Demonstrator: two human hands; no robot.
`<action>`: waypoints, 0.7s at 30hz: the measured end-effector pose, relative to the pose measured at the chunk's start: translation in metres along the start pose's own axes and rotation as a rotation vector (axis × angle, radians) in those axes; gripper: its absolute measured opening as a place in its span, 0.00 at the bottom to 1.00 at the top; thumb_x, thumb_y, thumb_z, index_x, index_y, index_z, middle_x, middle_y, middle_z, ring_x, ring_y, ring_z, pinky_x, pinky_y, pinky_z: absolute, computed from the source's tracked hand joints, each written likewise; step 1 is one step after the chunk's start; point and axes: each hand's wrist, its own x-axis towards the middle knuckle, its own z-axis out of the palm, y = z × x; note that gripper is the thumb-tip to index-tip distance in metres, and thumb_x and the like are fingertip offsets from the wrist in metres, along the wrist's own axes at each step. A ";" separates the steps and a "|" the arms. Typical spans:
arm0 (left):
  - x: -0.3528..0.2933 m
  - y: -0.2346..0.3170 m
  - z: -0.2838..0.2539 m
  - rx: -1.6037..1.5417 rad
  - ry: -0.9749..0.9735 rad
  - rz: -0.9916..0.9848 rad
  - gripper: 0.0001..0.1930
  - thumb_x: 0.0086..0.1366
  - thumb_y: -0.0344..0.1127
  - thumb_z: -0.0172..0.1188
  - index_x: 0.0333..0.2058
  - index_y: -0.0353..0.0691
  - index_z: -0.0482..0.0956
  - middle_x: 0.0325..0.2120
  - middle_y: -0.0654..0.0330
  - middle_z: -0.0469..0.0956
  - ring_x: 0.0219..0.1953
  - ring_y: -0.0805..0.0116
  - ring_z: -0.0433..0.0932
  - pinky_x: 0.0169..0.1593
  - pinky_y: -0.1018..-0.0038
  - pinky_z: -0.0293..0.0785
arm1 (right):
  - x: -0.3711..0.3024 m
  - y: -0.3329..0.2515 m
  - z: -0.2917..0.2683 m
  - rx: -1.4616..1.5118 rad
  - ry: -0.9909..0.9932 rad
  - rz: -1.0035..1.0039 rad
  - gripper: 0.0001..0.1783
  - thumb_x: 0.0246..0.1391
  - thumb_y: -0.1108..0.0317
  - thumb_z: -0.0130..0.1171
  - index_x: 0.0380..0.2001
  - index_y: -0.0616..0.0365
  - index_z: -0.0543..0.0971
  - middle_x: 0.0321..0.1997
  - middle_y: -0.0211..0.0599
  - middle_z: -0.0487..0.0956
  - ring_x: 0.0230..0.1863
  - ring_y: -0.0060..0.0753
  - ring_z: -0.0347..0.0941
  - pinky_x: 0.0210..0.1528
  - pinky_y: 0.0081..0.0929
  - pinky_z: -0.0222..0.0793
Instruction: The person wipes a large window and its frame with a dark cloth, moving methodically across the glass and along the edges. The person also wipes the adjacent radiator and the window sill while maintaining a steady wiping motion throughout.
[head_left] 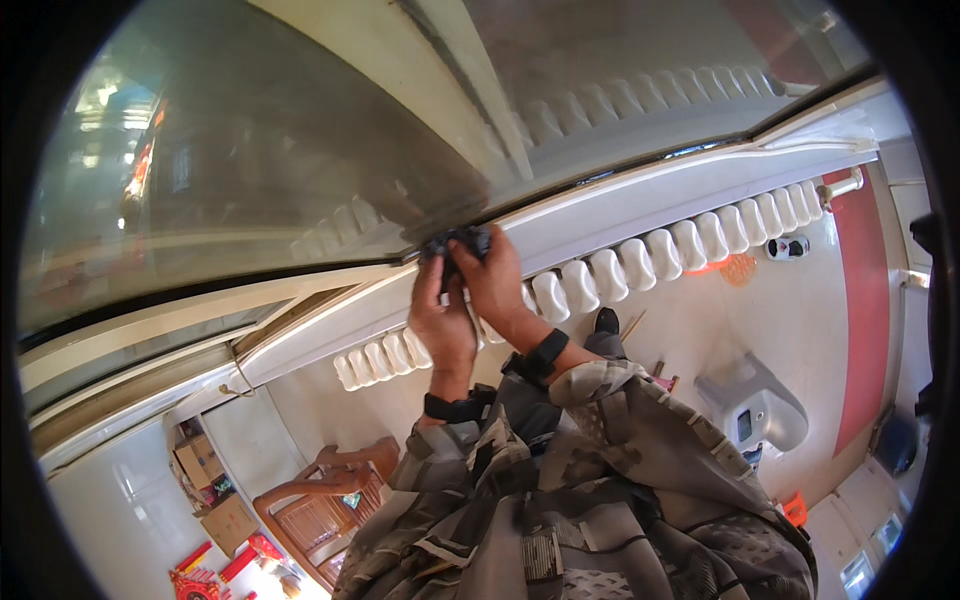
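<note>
Far left: large, hazy glass pane (250, 150), bright reflections on it. Pale window frame (200, 292) below, bent by the lens, slanting up to the right. Carved wooden chair (320, 500) low down, near the wall side.

Left hand (443, 325): forearm nearly upright in view, black band (455, 407) at wrist, back of hand showing. Fingers point up toward the pane, closed on the lower left part of a dark bundle.

Dark bundle (441, 243): grey-black, crumpled, soft-looking, uneven outline; cloth-like, though material cannot be told for certain. Located at the pane's lower edge, against the frame, between the two hands. Wider than tall as seen; long axis roughly left-right, following the frame. No distinct end, so no clear pointing direction. Part of it hidden behind fingers.

Right hand (490, 278): just right of and a little higher than the left. Forearm slants in from lower right, black strap (547, 353) at wrist, patterned sleeve (600, 380) pushed back. Thumb lies over the bundle's front; fingers gripping it, tips partly hidden.

Beyond: white ribbed radiator (606, 275) under the sill, then grey stool (780, 415) on the floor.
</note>
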 end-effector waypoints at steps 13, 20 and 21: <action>-0.008 0.111 0.147 -0.035 -0.113 0.211 0.17 0.69 0.23 0.68 0.55 0.37 0.88 0.53 0.44 0.87 0.54 0.41 0.87 0.59 0.57 0.83 | 0.074 -0.020 -0.175 -0.049 0.195 0.020 0.17 0.69 0.61 0.71 0.37 0.65 0.78 0.28 0.43 0.83 0.27 0.30 0.77 0.29 0.37 0.75; -0.017 0.180 0.237 -0.202 -0.249 0.292 0.22 0.65 0.18 0.62 0.57 0.35 0.85 0.53 0.44 0.85 0.56 0.38 0.83 0.59 0.54 0.81 | 0.123 -0.019 -0.281 -0.114 0.415 0.033 0.22 0.70 0.56 0.69 0.45 0.69 0.82 0.35 0.48 0.88 0.36 0.37 0.82 0.43 0.40 0.79; -0.018 0.189 0.250 -0.211 -0.290 0.281 0.22 0.65 0.18 0.62 0.57 0.35 0.85 0.53 0.44 0.85 0.55 0.38 0.83 0.60 0.54 0.81 | 0.131 -0.019 -0.296 -0.212 0.459 -0.017 0.23 0.69 0.54 0.69 0.46 0.70 0.82 0.37 0.51 0.88 0.36 0.41 0.83 0.42 0.42 0.79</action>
